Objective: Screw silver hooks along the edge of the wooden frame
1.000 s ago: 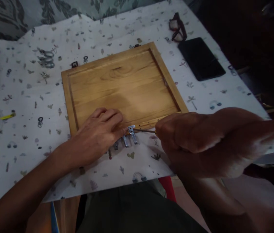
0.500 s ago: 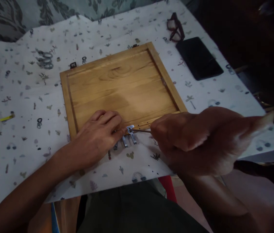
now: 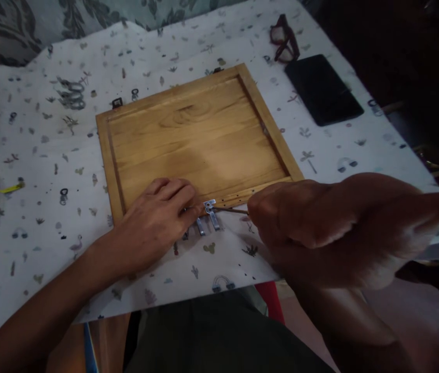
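Note:
A shallow wooden panel with a raised frame [image 3: 196, 134] lies on the table. Along its near edge sits a silvery metal bracket [image 3: 209, 204], with several prongs hanging over the side. My left hand [image 3: 160, 212] bends over that edge, thumb and forefinger closed at the bracket's left part, which they hide. In my right hand [image 3: 312, 217], a closed fist, is a screwdriver [image 3: 230, 210]. Its handle is covered by my fingers, while the thin shaft points left with its tip at the bracket. Small dark holes dot the frame's edge beside the bracket.
A dark phone or tablet [image 3: 324, 90] rests at the right, below a pair of eyeglasses [image 3: 284, 39]. Far left lies a small yellow item [image 3: 9, 188]. A white patterned cloth [image 3: 67, 155] covers the table. Dark clips [image 3: 117, 102] show at the panel's far edge.
My right fist has shifted slightly to the right, and more of the screwdriver shaft shows. The left hand and the bracket stay about where they were.

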Motion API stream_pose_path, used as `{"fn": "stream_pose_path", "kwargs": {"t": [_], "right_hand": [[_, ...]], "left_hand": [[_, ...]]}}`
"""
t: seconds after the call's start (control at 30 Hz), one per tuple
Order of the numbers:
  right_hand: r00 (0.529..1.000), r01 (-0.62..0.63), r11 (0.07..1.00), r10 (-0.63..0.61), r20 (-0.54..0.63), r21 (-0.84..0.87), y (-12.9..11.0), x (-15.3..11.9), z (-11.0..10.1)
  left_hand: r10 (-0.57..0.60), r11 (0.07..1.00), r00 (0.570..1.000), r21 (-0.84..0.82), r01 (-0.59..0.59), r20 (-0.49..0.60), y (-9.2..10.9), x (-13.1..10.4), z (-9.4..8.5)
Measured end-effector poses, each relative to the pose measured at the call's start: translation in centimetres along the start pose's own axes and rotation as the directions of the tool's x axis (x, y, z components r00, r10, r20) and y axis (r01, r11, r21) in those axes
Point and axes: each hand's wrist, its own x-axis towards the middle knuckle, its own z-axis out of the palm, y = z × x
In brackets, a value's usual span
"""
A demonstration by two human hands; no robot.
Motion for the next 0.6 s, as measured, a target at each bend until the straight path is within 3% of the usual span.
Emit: {"fn": "stream_pose_path", "kwargs": {"t": [0.07, 0.23, 0.4, 0.53, 0.6], "right_hand": [[1.000, -0.017, 1.000, 0.017, 0.009, -0.011, -0.1, 0.0, -0.2], [0.982, -0.084, 0.995, 0.092, 0.164, -0.052, -0.2, 0.3, -1.5], [0.987, -0.058, 0.996, 0.068, 0.145, -0.072, 0.0, 0.2, -2.4], [0.934, -0.173, 0.984, 0.174, 0.311, -0.030, 0.0, 0.7, -3.4], [0.927, -0.178, 0.983, 0.181, 0.328, -0.039, -0.1, 1.0, -3.4]], "left_hand": [[-0.007, 1.000, 1.000, 0.001, 0.007, -0.002, 0.0, 0.0, -0.1], [-0.011, 1.000, 1.000, -0.010, 0.011, -0.006, 0.0, 0.0, 0.0], [-0.025, 0.998, 0.999, -0.051, 0.024, -0.027, 0.1, 0.1, 0.1], [-0.020, 0.999, 0.999, -0.032, 0.018, -0.045, 0.3, 0.2, 0.2], [-0.018, 1.000, 0.999, -0.018, 0.017, -0.045, 0.3, 0.3, 0.2]]}}
